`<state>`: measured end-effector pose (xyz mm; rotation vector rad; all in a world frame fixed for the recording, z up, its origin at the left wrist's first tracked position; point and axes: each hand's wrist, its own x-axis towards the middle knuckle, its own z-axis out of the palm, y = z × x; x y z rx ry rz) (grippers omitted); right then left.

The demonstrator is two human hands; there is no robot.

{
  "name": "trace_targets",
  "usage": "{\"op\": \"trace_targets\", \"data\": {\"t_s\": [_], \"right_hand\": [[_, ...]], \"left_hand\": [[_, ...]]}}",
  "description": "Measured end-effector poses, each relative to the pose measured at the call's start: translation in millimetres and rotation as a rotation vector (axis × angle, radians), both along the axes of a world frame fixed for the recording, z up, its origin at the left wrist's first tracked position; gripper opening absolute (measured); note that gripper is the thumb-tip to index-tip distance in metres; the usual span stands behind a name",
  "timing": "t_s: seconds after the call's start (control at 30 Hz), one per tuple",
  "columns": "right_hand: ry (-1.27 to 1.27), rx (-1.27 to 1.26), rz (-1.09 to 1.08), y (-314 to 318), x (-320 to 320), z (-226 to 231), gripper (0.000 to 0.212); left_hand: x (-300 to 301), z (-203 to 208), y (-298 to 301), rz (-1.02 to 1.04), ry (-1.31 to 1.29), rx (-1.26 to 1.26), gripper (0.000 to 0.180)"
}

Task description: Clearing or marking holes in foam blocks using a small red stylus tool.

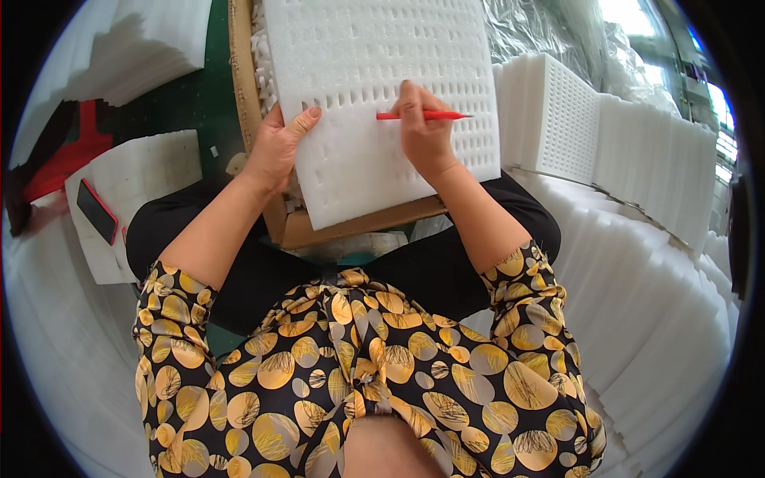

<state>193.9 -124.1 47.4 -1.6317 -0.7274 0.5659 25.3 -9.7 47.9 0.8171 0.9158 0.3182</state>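
Note:
A white foam sheet (351, 171) with rows of small slots lies over an open cardboard box in front of me. My left hand (279, 143) grips the sheet's left edge, thumb on top and the fingers hidden beneath. My right hand (424, 127) is over the middle of the sheet, closed around a slim red pen-shaped tool (446, 115). The tool lies nearly level, its thin dark tip pointing right. Whether it touches the foam I cannot tell. Slots in the lower left part of the sheet look fainter than those at the right.
Under the sheet stands the cardboard box (241, 60), with small white foam bits along its left side. A red-edged phone (97, 211) rests on a foam block (151, 167) at left. Stacked foam sheets (653, 163) and clear plastic wrap (550, 36) fill the right.

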Motion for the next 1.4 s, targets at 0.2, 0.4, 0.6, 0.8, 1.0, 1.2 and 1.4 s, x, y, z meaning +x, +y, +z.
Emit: {"op": "trace_targets", "data": {"t_s": [0.2, 0.4, 0.6, 0.8, 1.0, 1.2, 1.4], "right_hand": [[-0.174, 0.002, 0.118, 1.0, -4.2, -4.0, 0.029], [-0.203, 0.083, 0.086, 9.2, -7.0, -3.3, 0.035], [-0.286, -0.005, 0.103, 6.3, -9.3, -2.1, 0.033], [-0.213, 0.075, 0.097, 8.5, -11.7, 21.6, 0.034], [-0.801, -0.006, 0.190, 14.1, -18.7, -8.1, 0.035], [-0.112, 0.071, 0.129, 14.5, -21.0, 16.0, 0.030], [-0.689, 0.066, 0.225, 19.9, -24.1, -2.1, 0.031]], "left_hand": [[3.7, 2.3, -4.9, -0.085, -0.069, 0.049, 0.028], [5.3, 4.3, -1.4, -0.051, -0.011, 0.087, 0.028], [6.9, 4.5, -5.7, -0.095, -0.038, 0.067, 0.028], [5.5, 3.1, 1.7, -0.072, -0.019, 0.058, 0.029], [10.1, 7.0, -11.9, -0.080, -0.076, 0.085, 0.031], [6.1, 5.2, -2.8, -0.052, 0.005, 0.025, 0.031], [9.8, 8.0, -9.5, -0.113, -0.045, 0.097, 0.033]]}}
